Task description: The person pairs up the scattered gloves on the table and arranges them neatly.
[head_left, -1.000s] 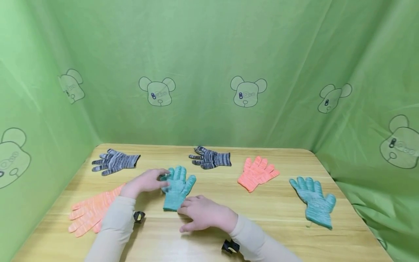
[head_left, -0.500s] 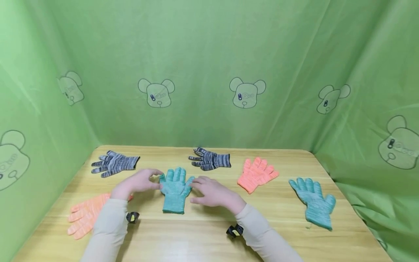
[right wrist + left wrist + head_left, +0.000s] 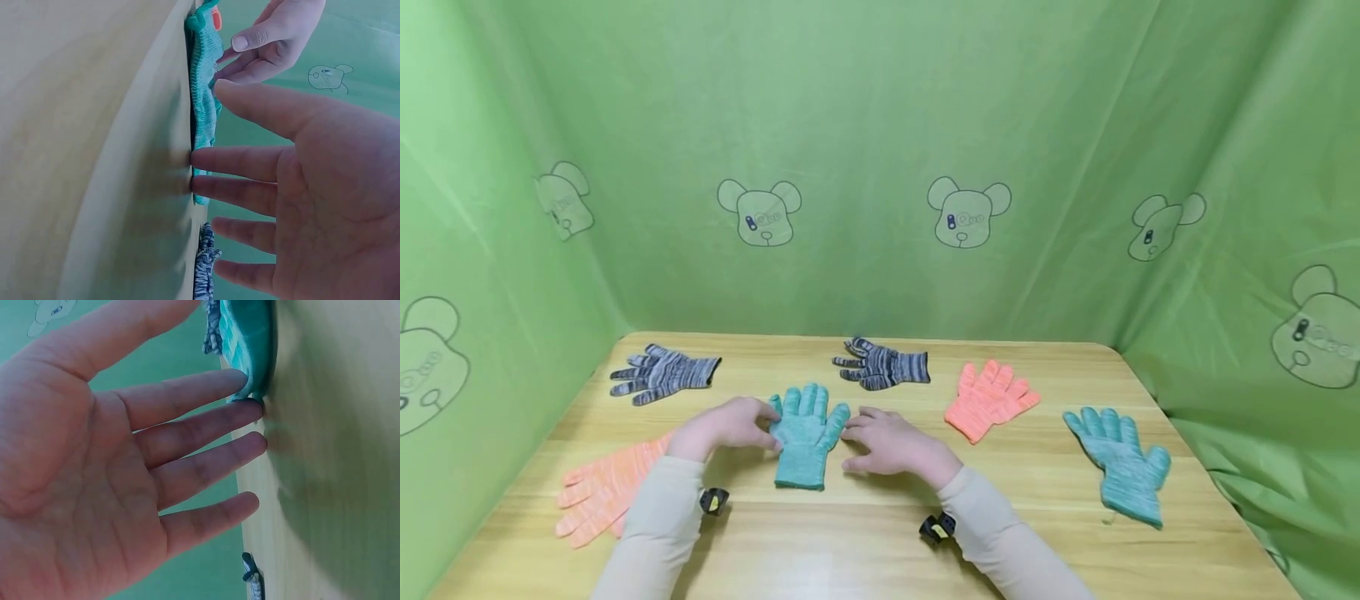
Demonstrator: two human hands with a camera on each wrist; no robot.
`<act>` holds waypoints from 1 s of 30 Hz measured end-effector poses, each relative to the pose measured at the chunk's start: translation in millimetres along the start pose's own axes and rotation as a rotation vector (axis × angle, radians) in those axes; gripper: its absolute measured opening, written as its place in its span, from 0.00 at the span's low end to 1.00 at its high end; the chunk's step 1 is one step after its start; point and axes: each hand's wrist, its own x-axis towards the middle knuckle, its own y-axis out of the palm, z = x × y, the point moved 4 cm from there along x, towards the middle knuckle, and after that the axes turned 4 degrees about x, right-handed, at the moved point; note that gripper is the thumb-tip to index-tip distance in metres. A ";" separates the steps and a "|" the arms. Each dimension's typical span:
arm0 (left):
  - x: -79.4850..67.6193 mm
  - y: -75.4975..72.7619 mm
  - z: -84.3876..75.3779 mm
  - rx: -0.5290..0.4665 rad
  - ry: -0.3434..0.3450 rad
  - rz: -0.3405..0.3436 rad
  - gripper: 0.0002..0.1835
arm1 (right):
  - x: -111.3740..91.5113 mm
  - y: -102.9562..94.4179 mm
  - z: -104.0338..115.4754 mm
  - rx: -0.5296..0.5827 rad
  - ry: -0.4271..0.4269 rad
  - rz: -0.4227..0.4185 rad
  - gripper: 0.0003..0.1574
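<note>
A teal knit glove (image 3: 802, 437) lies flat near the middle of the table, fingers toward the back and cuff toward the front. At its left edge is my left hand (image 3: 735, 423), fingers extended and fingertips touching or very close to the glove. My right hand (image 3: 887, 446) is at the glove's right side by its thumb, fingers also straight. In the left wrist view the palm (image 3: 75, 469) faces the camera, with the teal glove (image 3: 250, 344) at the index fingertip. From the right wrist, the teal glove (image 3: 204, 94) stretches between both hands; neither grips it.
Two black-and-grey gloves, one (image 3: 664, 373) at back left and one (image 3: 882, 364) at back centre, lie flat. A coral glove (image 3: 991, 400) and another teal glove (image 3: 1120, 465) are to the right. An orange glove (image 3: 598, 492) lies partly under the left forearm. Green curtains (image 3: 865, 275) surround the table.
My right hand has moved from the teal glove's cuff up to its thumb side. My left hand has drawn back from over the glove's fingers to its left edge.
</note>
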 end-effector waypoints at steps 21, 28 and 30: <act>2.2 3.9 -16.8 -0.019 0.012 0.000 0.37 | -6.5 -10.1 -7.2 0.036 0.025 -0.003 0.39; -0.8 -4.0 -7.4 -0.044 0.066 -0.068 0.39 | -8.6 -12.9 -10.8 0.060 0.005 -0.035 0.38; -2.8 -6.8 -4.1 -0.062 0.068 -0.084 0.39 | -11.2 -14.9 -12.6 0.081 -0.002 -0.044 0.38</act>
